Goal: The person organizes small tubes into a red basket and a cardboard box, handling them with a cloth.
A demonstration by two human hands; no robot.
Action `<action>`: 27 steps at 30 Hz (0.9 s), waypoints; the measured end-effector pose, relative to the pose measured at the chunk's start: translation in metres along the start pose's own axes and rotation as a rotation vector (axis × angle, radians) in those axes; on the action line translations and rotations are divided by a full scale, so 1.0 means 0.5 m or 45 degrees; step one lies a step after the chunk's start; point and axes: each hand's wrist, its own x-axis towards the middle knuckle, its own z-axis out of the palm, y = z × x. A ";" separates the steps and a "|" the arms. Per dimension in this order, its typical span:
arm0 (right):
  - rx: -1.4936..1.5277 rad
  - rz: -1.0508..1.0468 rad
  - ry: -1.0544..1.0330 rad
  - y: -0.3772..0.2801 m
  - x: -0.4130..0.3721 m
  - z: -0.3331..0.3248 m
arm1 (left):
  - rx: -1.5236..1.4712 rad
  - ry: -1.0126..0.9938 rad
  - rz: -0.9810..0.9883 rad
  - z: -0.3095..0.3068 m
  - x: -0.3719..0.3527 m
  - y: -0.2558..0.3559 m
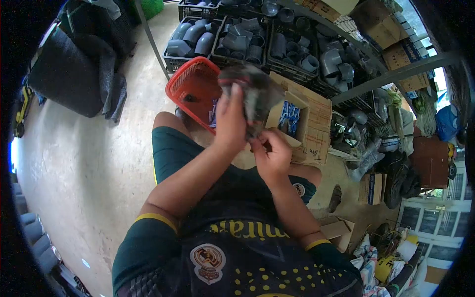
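Observation:
A clear plastic bag (pixel 255 96) with dark, grey and reddish contents is held up in front of me, smeared by motion. What exactly is inside I cannot make out. My left hand (pixel 231 119) is closed around its left side, thumb lying along it. At the lower end of the bag, my right hand (pixel 272 152) pinches the plastic between bent fingers. Behind my left hand stands a red plastic basket (pixel 179 90), with a dark item and some blue-and-white packets in it. Just right of the bag, an open cardboard box (pixel 304 119) holds several blue packets (pixel 289 119).
Black crates (pixel 242 62) of grey pipe fittings (pixel 198 34) line the shelf ahead. A metal shelf post (pixel 152 39) rises beside the basket. A larger carton (pixel 321 131) lies under the open box. Bags and boxes crowd the right side, and a sandal (pixel 335 198) lies on the floor.

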 end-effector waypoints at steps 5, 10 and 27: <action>0.340 0.158 0.276 0.041 -0.002 -0.018 | 0.199 -0.341 0.275 0.017 -0.040 -0.049; -0.043 -0.004 0.057 -0.040 0.016 -0.131 | 0.224 -0.237 0.045 0.004 -0.046 -0.029; 0.335 0.273 -0.278 -0.019 0.058 -0.202 | 0.707 -0.963 -0.093 -0.042 -0.050 -0.038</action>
